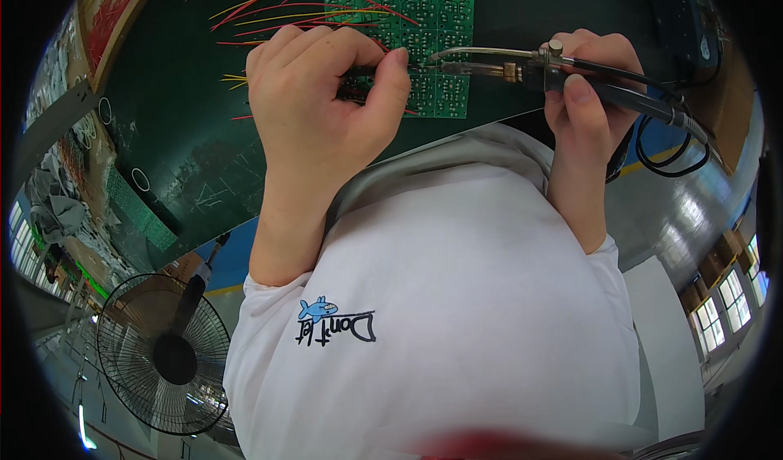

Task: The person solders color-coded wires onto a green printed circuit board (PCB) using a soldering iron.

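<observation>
Green, the circuit-board panel (453, 19) lies on the bench (208, 162), red and yellow wires (245, 7) fanning past its left edge. Right of it, the right hand (589, 113) grips a soldering tool (532, 75), long axis sideways, tip pointing left over the panel, rear sloping down rightward. Over the panel's left part, the left hand (322, 85) arches, fingers curled toward the thumb; whether it pinches anything, I cannot tell.
</observation>
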Demonstrator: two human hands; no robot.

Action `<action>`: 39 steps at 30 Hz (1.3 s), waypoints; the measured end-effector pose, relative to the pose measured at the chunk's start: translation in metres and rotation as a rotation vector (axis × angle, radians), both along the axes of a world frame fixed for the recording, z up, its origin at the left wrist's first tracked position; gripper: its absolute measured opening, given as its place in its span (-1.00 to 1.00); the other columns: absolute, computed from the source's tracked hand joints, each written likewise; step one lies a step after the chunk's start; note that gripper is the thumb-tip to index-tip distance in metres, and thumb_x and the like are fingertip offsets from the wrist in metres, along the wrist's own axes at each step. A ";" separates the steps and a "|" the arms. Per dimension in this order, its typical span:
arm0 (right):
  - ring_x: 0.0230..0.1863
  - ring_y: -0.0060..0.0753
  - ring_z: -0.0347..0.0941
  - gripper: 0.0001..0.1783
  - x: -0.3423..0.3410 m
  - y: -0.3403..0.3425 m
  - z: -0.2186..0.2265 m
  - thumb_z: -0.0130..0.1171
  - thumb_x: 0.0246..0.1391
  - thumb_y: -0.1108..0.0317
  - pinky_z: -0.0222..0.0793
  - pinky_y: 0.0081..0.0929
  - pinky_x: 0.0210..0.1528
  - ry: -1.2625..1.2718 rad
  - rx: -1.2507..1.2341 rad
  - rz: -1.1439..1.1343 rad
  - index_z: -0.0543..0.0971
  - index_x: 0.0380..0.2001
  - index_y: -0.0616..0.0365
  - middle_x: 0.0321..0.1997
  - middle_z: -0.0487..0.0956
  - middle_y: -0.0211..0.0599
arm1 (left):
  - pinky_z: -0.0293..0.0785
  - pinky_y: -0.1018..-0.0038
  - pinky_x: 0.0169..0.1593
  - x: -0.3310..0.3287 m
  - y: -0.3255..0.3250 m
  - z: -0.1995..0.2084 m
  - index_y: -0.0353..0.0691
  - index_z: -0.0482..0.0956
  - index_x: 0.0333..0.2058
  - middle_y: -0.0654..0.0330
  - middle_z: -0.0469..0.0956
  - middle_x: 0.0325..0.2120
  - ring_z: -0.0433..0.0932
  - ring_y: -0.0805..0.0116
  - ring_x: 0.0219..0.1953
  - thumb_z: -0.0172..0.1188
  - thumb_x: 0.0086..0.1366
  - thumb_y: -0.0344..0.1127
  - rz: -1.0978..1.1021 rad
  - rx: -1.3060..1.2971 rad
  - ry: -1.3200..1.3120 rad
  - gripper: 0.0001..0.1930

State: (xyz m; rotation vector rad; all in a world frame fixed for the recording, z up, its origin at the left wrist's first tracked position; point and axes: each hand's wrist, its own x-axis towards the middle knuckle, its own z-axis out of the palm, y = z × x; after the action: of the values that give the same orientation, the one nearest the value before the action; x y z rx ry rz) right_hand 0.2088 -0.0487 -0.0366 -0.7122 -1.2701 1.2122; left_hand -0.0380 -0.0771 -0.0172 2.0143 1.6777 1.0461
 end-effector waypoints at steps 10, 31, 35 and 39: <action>-0.50 -0.62 0.37 -0.82 0.001 -0.003 -0.001 0.28 -0.05 0.51 0.28 -0.69 -0.47 -0.025 -0.006 -0.011 0.52 -0.35 0.31 -0.45 0.54 -0.25 | 0.20 0.39 -0.35 0.002 0.000 -0.001 -0.08 0.56 -0.65 0.38 0.46 -0.71 0.39 0.35 -0.59 0.39 -0.07 -0.33 0.014 0.005 0.005 -0.85; -0.45 -0.51 0.29 -0.83 0.004 0.001 -0.001 0.05 0.02 0.49 0.24 -0.56 -0.34 0.166 -0.056 0.041 0.43 -0.28 0.33 -0.42 0.44 -0.17 | 0.23 0.50 -0.49 0.000 0.001 0.005 -0.21 0.58 -0.61 0.29 0.50 -0.71 0.35 0.43 -0.63 0.41 0.00 -0.39 -0.042 0.034 0.034 -0.85; -0.45 -0.52 0.27 -0.82 0.006 0.001 -0.003 0.05 0.02 0.50 0.22 -0.56 -0.36 0.154 -0.049 0.051 0.43 -0.28 0.35 -0.42 0.44 -0.17 | 0.17 0.38 -0.42 0.001 0.000 -0.001 -0.09 0.56 -0.64 0.36 0.42 -0.73 0.34 0.35 -0.64 0.39 -0.03 -0.33 0.001 0.028 -0.005 -0.84; -0.47 -0.56 0.34 -0.80 0.007 0.004 -0.003 0.12 0.01 0.48 0.29 -0.65 -0.45 0.195 -0.061 0.057 0.45 -0.27 0.34 -0.40 0.49 -0.16 | 0.16 0.39 -0.50 -0.002 0.000 0.004 -0.12 0.56 -0.63 0.33 0.41 -0.73 0.31 0.36 -0.67 0.39 0.02 -0.34 -0.002 -0.015 -0.027 -0.83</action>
State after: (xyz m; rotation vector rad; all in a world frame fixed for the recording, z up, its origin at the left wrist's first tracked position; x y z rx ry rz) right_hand 0.2157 -0.0446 -0.0398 -0.5899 -1.1021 1.3382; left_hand -0.0398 -0.0774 -0.0127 1.9834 1.6642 1.0529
